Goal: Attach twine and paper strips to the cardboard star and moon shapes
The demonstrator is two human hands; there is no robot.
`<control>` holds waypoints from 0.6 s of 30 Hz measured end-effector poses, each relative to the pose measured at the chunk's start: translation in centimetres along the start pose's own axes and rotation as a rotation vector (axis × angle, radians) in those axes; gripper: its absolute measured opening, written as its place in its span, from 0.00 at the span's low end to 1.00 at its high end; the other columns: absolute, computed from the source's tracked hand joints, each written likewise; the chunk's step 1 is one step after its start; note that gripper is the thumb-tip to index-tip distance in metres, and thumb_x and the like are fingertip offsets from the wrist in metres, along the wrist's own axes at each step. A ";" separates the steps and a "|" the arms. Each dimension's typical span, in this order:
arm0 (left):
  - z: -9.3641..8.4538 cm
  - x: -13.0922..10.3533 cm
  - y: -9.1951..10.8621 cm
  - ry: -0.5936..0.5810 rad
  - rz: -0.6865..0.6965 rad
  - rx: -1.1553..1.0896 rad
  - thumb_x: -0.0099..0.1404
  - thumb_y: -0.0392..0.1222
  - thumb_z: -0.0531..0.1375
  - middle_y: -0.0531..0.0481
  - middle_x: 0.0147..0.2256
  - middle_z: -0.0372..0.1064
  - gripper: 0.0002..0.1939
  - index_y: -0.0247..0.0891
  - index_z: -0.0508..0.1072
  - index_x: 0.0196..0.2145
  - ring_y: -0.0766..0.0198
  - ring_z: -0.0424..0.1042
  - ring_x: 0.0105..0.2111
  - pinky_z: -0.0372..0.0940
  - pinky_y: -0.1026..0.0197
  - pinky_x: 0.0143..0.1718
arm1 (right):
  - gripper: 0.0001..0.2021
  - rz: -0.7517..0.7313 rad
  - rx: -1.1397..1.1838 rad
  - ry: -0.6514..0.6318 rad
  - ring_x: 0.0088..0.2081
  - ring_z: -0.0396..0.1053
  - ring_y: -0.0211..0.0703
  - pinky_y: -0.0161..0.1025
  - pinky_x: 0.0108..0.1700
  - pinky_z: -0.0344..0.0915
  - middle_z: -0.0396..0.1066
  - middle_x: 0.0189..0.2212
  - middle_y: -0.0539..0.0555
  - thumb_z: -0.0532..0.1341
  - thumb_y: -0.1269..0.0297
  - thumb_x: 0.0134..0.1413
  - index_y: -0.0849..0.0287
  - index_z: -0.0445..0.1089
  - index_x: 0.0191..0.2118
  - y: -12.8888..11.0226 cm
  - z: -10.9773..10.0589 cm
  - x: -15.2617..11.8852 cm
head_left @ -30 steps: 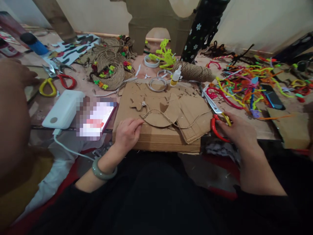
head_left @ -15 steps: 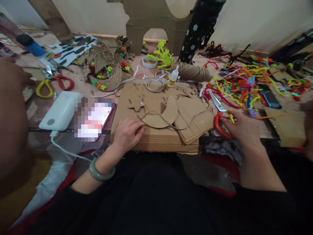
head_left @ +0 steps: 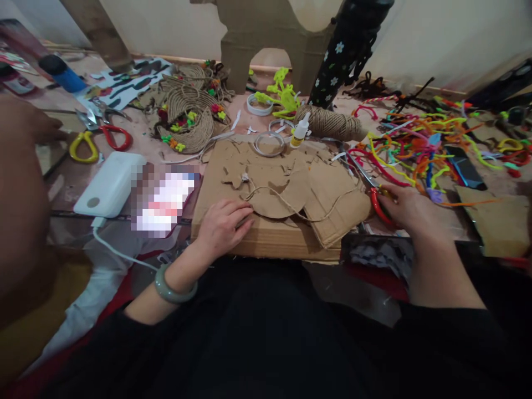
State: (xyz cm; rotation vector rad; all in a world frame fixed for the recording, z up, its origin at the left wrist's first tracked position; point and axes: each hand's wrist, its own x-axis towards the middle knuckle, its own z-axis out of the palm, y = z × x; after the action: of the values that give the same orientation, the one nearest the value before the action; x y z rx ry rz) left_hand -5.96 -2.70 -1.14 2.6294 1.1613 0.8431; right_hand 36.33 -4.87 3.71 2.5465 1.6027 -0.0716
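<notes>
My left hand (head_left: 226, 224) lies on the front of a thick cardboard slab (head_left: 266, 235), fingers lightly bent and no object visible in them. Just beyond its fingertips are a rounded cardboard cutout (head_left: 274, 206) and a thin length of twine (head_left: 286, 200) that crosses it. A second cardboard piece (head_left: 338, 213) overlaps to the right. My right hand (head_left: 409, 208) holds scissors (head_left: 377, 205) by their red and yellow handles. Their blades point away to the left, beside the slab's right edge; how far apart the blades are is unclear.
A glue bottle (head_left: 300, 130), a twine roll (head_left: 332, 123) and tape rings (head_left: 269, 144) stand behind the slab. Pipe cleaners (head_left: 432, 144) are heaped right. At left are a power bank (head_left: 110, 185), a lit phone (head_left: 166, 199), other scissors (head_left: 85, 147) and another person's arm (head_left: 20, 188).
The scissors have turned in my right hand, their blades tipping further left and showing narrower. My left hand stays on the cardboard. The whole view has shifted slightly.
</notes>
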 end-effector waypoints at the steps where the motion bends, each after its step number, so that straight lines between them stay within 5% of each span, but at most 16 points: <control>1: 0.0 0.0 0.0 -0.008 0.005 0.004 0.67 0.43 0.57 0.43 0.44 0.77 0.12 0.37 0.77 0.42 0.56 0.73 0.43 0.67 0.52 0.45 | 0.26 -0.008 0.015 0.037 0.50 0.70 0.60 0.46 0.42 0.61 0.71 0.52 0.70 0.50 0.52 0.59 0.59 0.67 0.58 -0.6 -0.2 -0.2; 5: 0.1 -0.1 0.0 -0.024 -0.001 0.014 0.67 0.44 0.57 0.44 0.44 0.77 0.12 0.38 0.77 0.42 0.56 0.73 0.43 0.67 0.52 0.45 | 0.24 -0.100 0.122 0.260 0.55 0.67 0.56 0.46 0.52 0.62 0.71 0.54 0.65 0.50 0.55 0.60 0.60 0.69 0.56 -3.3 -1.2 -1.3; 9: 0.1 -0.2 0.0 -0.006 -0.011 -0.003 0.66 0.43 0.57 0.44 0.43 0.77 0.11 0.38 0.77 0.42 0.56 0.73 0.42 0.67 0.52 0.44 | 0.23 -0.222 0.196 0.281 0.55 0.67 0.55 0.46 0.57 0.61 0.71 0.54 0.63 0.52 0.56 0.59 0.62 0.70 0.54 -5.0 -1.2 -1.8; 18: 0.1 -0.3 -0.1 0.003 0.002 -0.027 0.66 0.43 0.57 0.43 0.43 0.77 0.11 0.38 0.77 0.41 0.56 0.73 0.42 0.68 0.51 0.44 | 0.24 -0.220 0.311 0.326 0.56 0.67 0.52 0.45 0.59 0.61 0.71 0.53 0.65 0.53 0.56 0.56 0.64 0.71 0.52 -3.2 0.1 -2.9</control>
State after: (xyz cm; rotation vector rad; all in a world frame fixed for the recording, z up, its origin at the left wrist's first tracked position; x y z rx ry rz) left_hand -6.10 -2.84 -1.36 2.6088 1.1406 0.8568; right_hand 32.17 -6.07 3.62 2.7043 2.1429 0.0849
